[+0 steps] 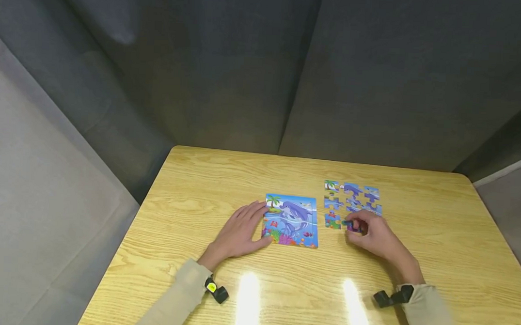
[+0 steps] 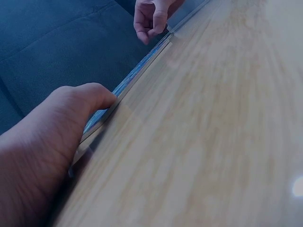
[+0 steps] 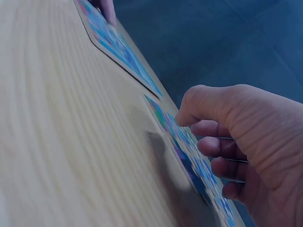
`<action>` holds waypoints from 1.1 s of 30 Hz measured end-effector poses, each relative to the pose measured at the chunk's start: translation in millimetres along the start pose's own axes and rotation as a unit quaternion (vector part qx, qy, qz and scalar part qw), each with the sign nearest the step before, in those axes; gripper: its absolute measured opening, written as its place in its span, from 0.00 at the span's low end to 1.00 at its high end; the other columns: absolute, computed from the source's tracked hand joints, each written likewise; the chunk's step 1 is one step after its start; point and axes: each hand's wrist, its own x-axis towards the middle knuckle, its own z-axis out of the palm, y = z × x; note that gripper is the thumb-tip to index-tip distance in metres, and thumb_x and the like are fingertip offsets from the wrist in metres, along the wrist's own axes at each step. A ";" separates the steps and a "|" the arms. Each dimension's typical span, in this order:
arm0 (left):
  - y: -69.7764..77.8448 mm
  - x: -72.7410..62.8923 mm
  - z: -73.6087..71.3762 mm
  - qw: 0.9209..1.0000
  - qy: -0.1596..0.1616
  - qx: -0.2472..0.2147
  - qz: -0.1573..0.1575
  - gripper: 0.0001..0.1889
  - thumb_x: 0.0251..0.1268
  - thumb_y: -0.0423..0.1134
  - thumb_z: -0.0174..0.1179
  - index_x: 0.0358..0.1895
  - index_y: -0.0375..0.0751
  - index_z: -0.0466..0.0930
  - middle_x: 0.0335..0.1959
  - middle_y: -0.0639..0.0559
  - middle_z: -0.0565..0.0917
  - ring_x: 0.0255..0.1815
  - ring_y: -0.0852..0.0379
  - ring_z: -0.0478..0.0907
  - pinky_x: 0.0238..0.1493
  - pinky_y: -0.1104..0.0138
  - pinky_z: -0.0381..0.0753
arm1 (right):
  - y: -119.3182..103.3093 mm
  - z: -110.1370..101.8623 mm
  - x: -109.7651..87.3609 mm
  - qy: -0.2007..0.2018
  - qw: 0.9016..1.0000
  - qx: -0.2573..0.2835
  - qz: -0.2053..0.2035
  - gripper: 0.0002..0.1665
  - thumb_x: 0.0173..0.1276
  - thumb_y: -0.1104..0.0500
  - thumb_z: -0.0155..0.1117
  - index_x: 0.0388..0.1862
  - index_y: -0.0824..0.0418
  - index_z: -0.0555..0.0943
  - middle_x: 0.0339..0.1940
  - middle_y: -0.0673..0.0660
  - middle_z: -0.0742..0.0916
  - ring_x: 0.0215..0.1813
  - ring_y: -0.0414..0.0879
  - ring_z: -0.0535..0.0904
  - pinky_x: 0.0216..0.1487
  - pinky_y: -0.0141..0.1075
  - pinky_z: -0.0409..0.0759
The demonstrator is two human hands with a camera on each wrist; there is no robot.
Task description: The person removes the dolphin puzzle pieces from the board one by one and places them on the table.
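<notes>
My left hand (image 1: 242, 229) rests at the left side of a square dolphin puzzle (image 1: 294, 222), fingers on its left edge and thumb at its lower left corner. In the left wrist view the thumb (image 2: 97, 96) touches the puzzle's edge. To the right, my right hand (image 1: 378, 238) hovers low over the loose puzzle pieces, its fingers loosely curled. A shaded piece (image 1: 352, 226) shows in the gap between thumb and forefinger. In the right wrist view that dark piece (image 3: 185, 163) lies below the fingers (image 3: 208, 145), and nothing shows between thumb and forefinger.
Several loose dolphin pieces lie spread in rows: a palm piece (image 1: 331, 185), a dolphin head piece (image 1: 353, 189) and a crab piece (image 1: 332, 221) among them. The wooden table (image 1: 207, 179) ends at a dark grey curtain (image 1: 229, 83) behind.
</notes>
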 end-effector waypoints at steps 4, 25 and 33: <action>-0.7 -0.8 0.9 1.000 0.000 0.002 0.000 0.47 0.73 0.75 0.43 0.84 0.48 0.54 0.85 0.52 0.56 0.86 0.50 0.48 0.83 0.52 0.50 | -11.2 9.8 3.1 -0.013 1.000 0.001 -0.011 0.16 0.60 0.66 0.78 0.48 0.62 0.86 0.32 0.54 0.80 0.31 0.43 0.71 0.31 0.30 0.70; -0.4 -0.4 -0.5 1.000 -0.002 0.001 0.004 0.47 0.73 0.74 0.43 0.84 0.48 0.54 0.85 0.51 0.56 0.86 0.49 0.49 0.82 0.52 0.51 | -54.5 52.3 21.2 -0.048 0.992 -0.055 -0.105 0.21 0.57 0.56 0.84 0.49 0.60 0.91 0.31 0.48 0.82 0.33 0.40 0.70 0.35 0.32 0.70; 0.6 -0.4 -2.5 1.000 -0.001 -0.005 0.003 0.47 0.73 0.73 0.45 0.84 0.47 0.54 0.85 0.50 0.57 0.86 0.49 0.49 0.82 0.51 0.51 | -62.1 58.0 29.3 -0.058 0.986 -0.075 -0.137 0.16 0.61 0.57 0.81 0.48 0.58 0.92 0.31 0.46 0.84 0.29 0.34 0.65 0.38 0.35 0.68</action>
